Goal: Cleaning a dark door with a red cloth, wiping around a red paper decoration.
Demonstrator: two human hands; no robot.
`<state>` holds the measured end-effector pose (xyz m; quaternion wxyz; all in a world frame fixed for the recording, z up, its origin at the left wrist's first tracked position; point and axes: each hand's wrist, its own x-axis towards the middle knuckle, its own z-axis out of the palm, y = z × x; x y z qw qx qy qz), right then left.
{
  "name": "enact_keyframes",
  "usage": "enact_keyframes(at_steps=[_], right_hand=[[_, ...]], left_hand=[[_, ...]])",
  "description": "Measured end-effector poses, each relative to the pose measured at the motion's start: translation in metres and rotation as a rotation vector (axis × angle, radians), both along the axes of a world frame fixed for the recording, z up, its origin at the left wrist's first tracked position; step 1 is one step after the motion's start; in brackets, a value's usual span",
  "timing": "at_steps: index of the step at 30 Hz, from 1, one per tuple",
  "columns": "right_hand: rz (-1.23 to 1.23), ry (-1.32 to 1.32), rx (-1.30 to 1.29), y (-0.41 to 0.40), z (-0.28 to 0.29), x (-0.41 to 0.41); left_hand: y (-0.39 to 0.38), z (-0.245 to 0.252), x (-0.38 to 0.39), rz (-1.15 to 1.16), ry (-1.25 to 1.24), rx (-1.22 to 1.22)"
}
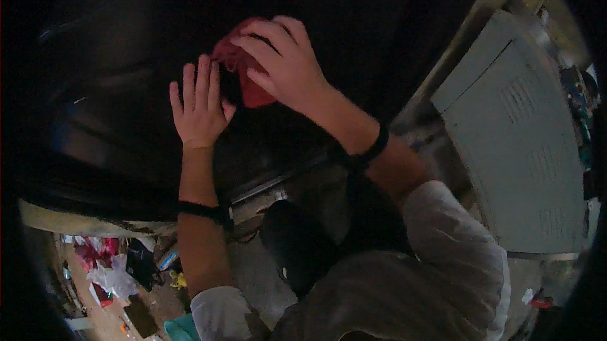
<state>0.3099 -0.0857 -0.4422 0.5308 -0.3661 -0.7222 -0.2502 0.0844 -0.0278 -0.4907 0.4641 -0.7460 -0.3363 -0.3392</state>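
Note:
A wide, dark, glossy panel (123, 103) spreads out before me, too dim to name more exactly. My left hand (201, 111) lies against it with the palm down and the fingers apart, holding nothing. Just to its right, my right hand (291, 63) is on a crumpled red cloth (256, 89), its bent fingers over the upper part. The cloth's lower edge hangs out below the thumb. Its underside and part of its middle are hidden by the hand.
On the right stands a grey metal cabinet (512, 151) with louvred vents. The floor at lower left is strewn with a white plastic bag (114, 277), a black bag (142, 265), a brown board (140, 316) and a teal item (180, 327). A small red object (541, 302) lies at lower right.

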Motion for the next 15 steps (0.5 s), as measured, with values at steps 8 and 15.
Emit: enact_keyframes(at_steps=[8,15], right_hand=[[-0.289,-0.229,0.29,0.021,0.114,0.12],[-0.378,-0.002,0.217,0.022,0.084,0.077]], left_hand=[[-0.001,0.0,0.001,-0.003,0.022,-0.057],[-0.004,0.003,0.002,-0.051,-0.009,-0.01]])
